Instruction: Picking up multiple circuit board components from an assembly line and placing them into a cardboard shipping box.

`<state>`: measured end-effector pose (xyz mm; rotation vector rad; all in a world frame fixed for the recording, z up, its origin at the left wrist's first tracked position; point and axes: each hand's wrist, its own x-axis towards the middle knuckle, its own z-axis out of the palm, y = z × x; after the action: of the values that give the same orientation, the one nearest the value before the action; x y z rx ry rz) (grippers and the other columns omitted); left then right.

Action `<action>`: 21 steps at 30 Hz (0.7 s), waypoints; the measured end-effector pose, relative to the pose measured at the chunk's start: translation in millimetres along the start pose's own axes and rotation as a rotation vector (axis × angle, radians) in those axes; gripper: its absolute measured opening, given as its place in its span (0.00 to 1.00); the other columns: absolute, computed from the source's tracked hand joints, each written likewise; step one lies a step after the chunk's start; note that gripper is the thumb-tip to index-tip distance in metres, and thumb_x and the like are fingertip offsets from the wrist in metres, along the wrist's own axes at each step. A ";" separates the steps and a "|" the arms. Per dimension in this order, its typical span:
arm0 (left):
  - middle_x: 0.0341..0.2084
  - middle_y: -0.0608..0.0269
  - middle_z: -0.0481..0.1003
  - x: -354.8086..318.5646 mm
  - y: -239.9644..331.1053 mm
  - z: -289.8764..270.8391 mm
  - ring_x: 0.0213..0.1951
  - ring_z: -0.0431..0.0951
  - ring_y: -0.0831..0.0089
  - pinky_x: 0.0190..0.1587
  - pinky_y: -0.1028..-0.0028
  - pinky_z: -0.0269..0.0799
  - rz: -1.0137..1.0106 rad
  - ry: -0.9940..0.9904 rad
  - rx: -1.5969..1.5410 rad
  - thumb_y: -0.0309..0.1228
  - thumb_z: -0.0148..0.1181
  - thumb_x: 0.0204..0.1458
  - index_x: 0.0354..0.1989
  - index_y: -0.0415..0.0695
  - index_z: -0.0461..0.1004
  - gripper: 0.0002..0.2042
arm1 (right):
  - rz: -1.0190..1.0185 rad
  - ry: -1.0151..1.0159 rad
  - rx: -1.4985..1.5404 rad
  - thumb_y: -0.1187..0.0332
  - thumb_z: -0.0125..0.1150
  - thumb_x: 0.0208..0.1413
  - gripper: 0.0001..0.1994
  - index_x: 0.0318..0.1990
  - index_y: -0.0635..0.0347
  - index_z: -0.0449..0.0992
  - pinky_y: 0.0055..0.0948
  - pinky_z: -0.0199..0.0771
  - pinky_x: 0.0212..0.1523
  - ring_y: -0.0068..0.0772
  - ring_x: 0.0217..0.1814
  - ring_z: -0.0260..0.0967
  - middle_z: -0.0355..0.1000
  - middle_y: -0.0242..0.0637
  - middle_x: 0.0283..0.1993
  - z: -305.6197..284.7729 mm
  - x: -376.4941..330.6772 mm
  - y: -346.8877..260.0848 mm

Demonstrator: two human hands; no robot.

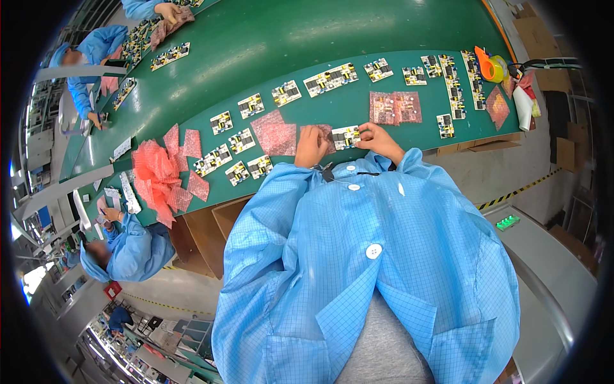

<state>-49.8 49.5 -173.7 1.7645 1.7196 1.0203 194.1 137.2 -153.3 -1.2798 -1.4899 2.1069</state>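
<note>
My left hand (pixel 311 146) is closed on the near edge of a pink bubble-wrap bag (pixel 329 138). Just right of it, a small circuit board (pixel 345 137) with black and yellow parts lies close to the bag's opening. My right hand (pixel 380 142) pinches that board at its right end. Fingers partly cover both things, so I cannot tell whether the board's left end is inside the bag. Flat pink bubble-wrap bags (pixel 275 134) lie left of my left hand. Beyond my right hand rest two wrapped boards (pixel 395 107) in pink bubble wrap.
Bare circuit boards (pixel 330 80) stand in an arc across the green table (pixel 256 77). A heap of pink bags (pixel 155 169) sits at left. An orange and yellow tape dispenser (pixel 491 66) stands at far right. Co-workers in blue, including one person (pixel 137 249), work at left.
</note>
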 end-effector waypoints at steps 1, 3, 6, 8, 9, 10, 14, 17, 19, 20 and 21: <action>0.31 0.53 0.66 -0.3 0.4 0.2 0.38 0.68 0.53 0.41 0.62 0.66 -0.006 0.017 -0.001 0.21 0.57 0.43 0.31 0.40 0.67 0.07 | 0.001 -0.028 -0.039 0.76 0.68 0.48 0.22 0.51 0.64 0.67 0.26 0.71 0.39 0.25 0.39 0.73 0.76 0.38 0.37 -0.2 -0.2 -2.2; 0.31 0.53 0.66 -0.4 1.3 -0.1 0.38 0.68 0.53 0.42 0.62 0.66 0.010 0.036 0.011 0.21 0.57 0.43 0.31 0.40 0.67 0.07 | 0.005 -0.056 -0.078 0.76 0.68 0.49 0.22 0.52 0.63 0.67 0.27 0.70 0.40 0.25 0.39 0.72 0.76 0.36 0.37 -0.5 -0.2 -6.0; 0.32 0.53 0.67 -3.0 4.4 -1.1 0.38 0.68 0.53 0.42 0.62 0.66 0.013 0.042 0.012 0.22 0.58 0.43 0.31 0.40 0.68 0.07 | 0.011 -0.090 -0.134 0.76 0.67 0.49 0.22 0.52 0.64 0.67 0.27 0.70 0.39 0.24 0.39 0.72 0.76 0.36 0.36 0.7 2.6 -9.6; 0.32 0.53 0.67 -3.2 6.2 -1.0 0.38 0.68 0.53 0.42 0.61 0.66 0.000 0.032 0.002 0.22 0.58 0.43 0.30 0.41 0.68 0.07 | 0.021 -0.071 -0.161 0.74 0.67 0.49 0.22 0.51 0.64 0.67 0.26 0.69 0.35 0.23 0.36 0.71 0.76 0.35 0.35 1.2 6.8 -10.6; 0.32 0.54 0.67 -3.9 6.6 -1.0 0.38 0.68 0.53 0.42 0.61 0.66 0.022 0.025 0.009 0.22 0.59 0.43 0.31 0.41 0.68 0.07 | 0.021 -0.075 -0.164 0.74 0.67 0.49 0.22 0.51 0.64 0.67 0.26 0.69 0.35 0.23 0.36 0.71 0.76 0.35 0.35 1.8 9.9 -12.5; 0.33 0.54 0.67 -4.4 7.0 -1.3 0.38 0.68 0.53 0.42 0.61 0.67 0.043 0.018 0.015 0.22 0.60 0.42 0.31 0.41 0.69 0.08 | 0.080 -0.051 -0.144 0.74 0.68 0.47 0.22 0.50 0.64 0.68 0.26 0.70 0.35 0.24 0.37 0.72 0.76 0.37 0.35 1.9 13.2 -14.8; 0.33 0.55 0.67 -6.2 9.5 -3.6 0.39 0.68 0.53 0.43 0.62 0.67 0.031 -0.003 0.006 0.22 0.61 0.42 0.31 0.41 0.69 0.08 | 0.148 0.024 -0.156 0.71 0.71 0.45 0.23 0.50 0.63 0.69 0.27 0.71 0.35 0.25 0.37 0.73 0.77 0.38 0.35 6.7 18.7 -20.8; 0.33 0.55 0.67 -7.3 11.1 -4.9 0.39 0.68 0.54 0.43 0.62 0.67 0.028 0.025 -0.001 0.21 0.61 0.42 0.31 0.42 0.69 0.08 | 0.101 0.038 -0.125 0.70 0.71 0.45 0.24 0.50 0.63 0.69 0.26 0.71 0.36 0.26 0.38 0.73 0.77 0.38 0.35 12.7 17.6 -19.5; 0.33 0.55 0.67 -5.3 11.5 -4.8 0.39 0.68 0.54 0.43 0.62 0.67 0.048 0.063 -0.025 0.21 0.61 0.42 0.31 0.42 0.69 0.09 | 0.055 0.012 -0.171 0.70 0.71 0.45 0.24 0.50 0.64 0.69 0.26 0.71 0.36 0.27 0.37 0.73 0.77 0.39 0.35 12.6 19.3 -8.6; 0.33 0.55 0.67 -5.2 12.8 -3.8 0.39 0.68 0.54 0.43 0.62 0.67 0.051 0.065 -0.026 0.21 0.61 0.42 0.31 0.42 0.69 0.09 | 0.011 -0.014 -0.215 0.70 0.72 0.45 0.25 0.50 0.64 0.69 0.26 0.71 0.36 0.27 0.37 0.74 0.78 0.39 0.35 11.1 20.0 -3.7; 0.34 0.56 0.67 -6.3 13.9 -4.3 0.40 0.68 0.55 0.43 0.62 0.67 0.031 0.063 -0.017 0.21 0.62 0.42 0.31 0.42 0.69 0.09 | 0.011 -0.018 -0.217 0.70 0.72 0.45 0.25 0.50 0.64 0.69 0.26 0.71 0.36 0.27 0.37 0.74 0.78 0.39 0.35 13.4 19.3 -6.6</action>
<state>-44.0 41.2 -161.6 1.7709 1.7208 1.1116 170.8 144.1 -156.3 -1.3464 -1.7626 2.0122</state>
